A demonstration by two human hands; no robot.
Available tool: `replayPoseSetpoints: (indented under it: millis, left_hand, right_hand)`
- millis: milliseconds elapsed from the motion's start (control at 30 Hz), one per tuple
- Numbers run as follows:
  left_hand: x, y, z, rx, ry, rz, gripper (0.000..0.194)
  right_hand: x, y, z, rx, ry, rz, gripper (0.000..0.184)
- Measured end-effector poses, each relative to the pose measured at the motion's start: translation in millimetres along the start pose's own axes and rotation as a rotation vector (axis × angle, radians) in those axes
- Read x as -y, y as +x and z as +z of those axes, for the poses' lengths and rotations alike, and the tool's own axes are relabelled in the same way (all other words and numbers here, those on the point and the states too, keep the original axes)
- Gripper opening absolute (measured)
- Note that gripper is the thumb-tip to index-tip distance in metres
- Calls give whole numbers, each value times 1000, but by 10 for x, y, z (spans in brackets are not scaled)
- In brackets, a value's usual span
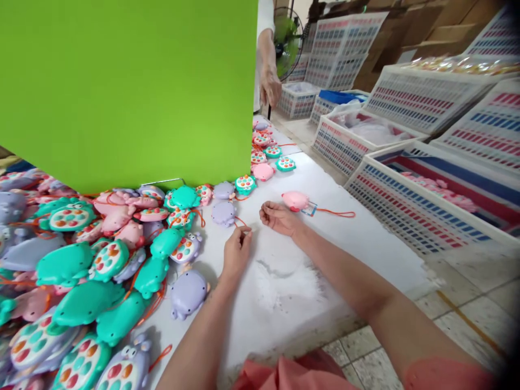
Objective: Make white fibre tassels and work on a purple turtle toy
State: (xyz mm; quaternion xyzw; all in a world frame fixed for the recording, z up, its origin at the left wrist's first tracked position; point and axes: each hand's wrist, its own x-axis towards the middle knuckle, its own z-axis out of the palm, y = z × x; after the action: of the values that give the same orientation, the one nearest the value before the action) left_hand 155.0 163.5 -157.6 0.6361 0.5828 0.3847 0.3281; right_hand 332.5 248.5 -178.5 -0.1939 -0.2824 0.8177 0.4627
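Coral clothing: closest of all, bunched cloth [292, 374] at the bottom, below both hands.
Toy heap: off to the left of both hands, a crowd of teal, pink and lilac animal toys [65, 262], some back-up, some showing coloured buttons, orange cords threading between them.
Green panel: up it stands, a big plain board [130, 97], beyond the left hand and behind the nearer toys.
Stray lilac toy: just left of the left forearm, a lone one [189, 292] sits at the heap's edge.
Second lilac toy: right ahead of the left hand, another [223, 214], back-up, its orange cord [240, 220] running to the fingertips.
Left hand: here it is [238, 246], thumb and fingers drawn together by that cord; whether they pinch it, I cannot tell.
White tabletop: bare and scuffed [260, 298] between the forearms.
Co-worker: well beyond both hands, another person's hand [270, 86] hangs down.
Right hand: fingers curled [280, 218]; anything between them, I cannot tell.
Pink toy: just beyond the right hand, back-up [296, 200], with a blue tag [310, 208] and an orange loop [337, 213] stretching rightward.
Slatted crates: far right of both hands, baskets [406, 216] on the tiled floor.
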Motion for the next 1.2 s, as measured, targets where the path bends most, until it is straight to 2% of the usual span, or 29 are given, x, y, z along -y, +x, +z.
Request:
replayPoseSetpoints:
  millis: [267,400,433,500,567,667,733,767,833,933,1000,1067,1200]
  left_hand:
    - [29,3,3,0,6,2,25]
    - [-124,-37,-37,34,79,36,28]
    - [-204,-65,-39,88,111,82,31]
    - [-387,-148,-9,266,206,219,42]
    - [-556,-262,70,475,361,338,69]
    - [-696,-451,232,694,652,368,120]
    - [-718,-563,322,769,803,353,131]
    - [-720,-610,353,777,854,346,129]
    - [-720,-681,384,724,912,328,112]
    - [-739,-714,373,587,936,282,59]
    - [-769,-685,348,549,958,229,28]
    - [-812,-630,324,573,979,173,22]
    - [-902,-541,308,652,1010,154,29]
  right_hand:
    - [3,7,-19,23,8,9,14]
    - [2,23,-48,34,12,-5,13]
    - [2,25,-52,34,10,-3,13]
    - [4,26,-53,29,5,-1,13]
    - [6,22,-50,25,3,-5,13]
    - [6,17,-49,23,-1,-16,13]
    - [3,16,-53,21,-3,-20,14]
    - [2,17,-55,20,-3,-19,14]
    - [4,18,-61,20,-4,-19,14]
    - [24,16,-70,18,-5,-23,14]
    - [49,10,-78,12,-5,-32,15]
    - [78,1,-86,1,-4,-44,15]
    - [121,-16,-96,-23,0,-60,16]
